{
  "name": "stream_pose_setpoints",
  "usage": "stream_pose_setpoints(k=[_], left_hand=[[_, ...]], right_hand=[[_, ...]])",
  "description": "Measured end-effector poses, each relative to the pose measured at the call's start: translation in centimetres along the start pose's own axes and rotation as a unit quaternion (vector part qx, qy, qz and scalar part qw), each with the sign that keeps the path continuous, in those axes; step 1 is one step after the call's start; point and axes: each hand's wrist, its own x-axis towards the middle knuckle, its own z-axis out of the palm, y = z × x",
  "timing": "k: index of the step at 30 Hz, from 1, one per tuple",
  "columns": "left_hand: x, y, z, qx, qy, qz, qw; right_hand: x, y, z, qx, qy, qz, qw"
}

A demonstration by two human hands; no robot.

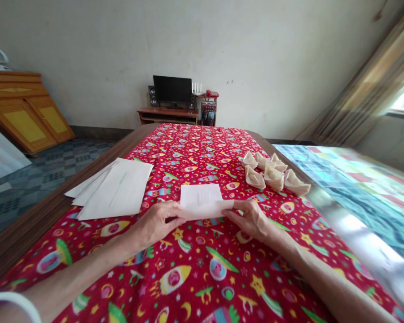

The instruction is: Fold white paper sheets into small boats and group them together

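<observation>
Between my two hands is a sheet of white paper (pixel 202 194), its near edge folded up and raised a little off the cloth. My left hand (pixel 164 218) pinches the left end of the folded edge between thumb and fingers. At the opposite end, my right hand (pixel 247 218) grips the paper the same way. The far part of the sheet appears to lie on the red patterned tablecloth (pixel 202 273). To the left of my left hand, a fanned stack of white paper sheets (pixel 121 190) rests on the cloth. Several folded paper boats (pixel 274 177) stand beyond my right hand.
A dark wooden table edge (pixel 97 179) runs along the left. At the far wall, a black monitor (pixel 173 89) stands on a small desk (pixel 168 114). A bed with a blue patterned cover (pixel 350 193) lies to the right, and a wooden cabinet (pixel 27 112) is at the left.
</observation>
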Motion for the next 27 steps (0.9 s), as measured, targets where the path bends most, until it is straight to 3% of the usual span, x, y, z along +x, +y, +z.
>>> stream_pose_setpoints(k=[6, 14, 19, 27], left_hand=[[0.0, -0.3, 0.6, 0.03, -0.006, -0.102, 0.994], [1.0, 0.3, 0.6, 0.103, 0.005, -0.155, 0.983], [2.1, -1.3, 0.2, 0.103, -0.044, -0.167, 0.98], [3.9, -2.5, -0.3, 0.161, -0.06, -0.167, 0.971]], right_hand=[[1.0, 0.5, 1.4, -0.013, 0.07, 0.078, 0.994], [2.4, 0.3, 2.2, -0.07, 0.073, 0.144, 0.984], [3.3, 0.1, 2.2, -0.167, 0.059, 0.137, 0.975], [4.7, 0.0, 2.1, -0.28, 0.032, 0.137, 0.95]])
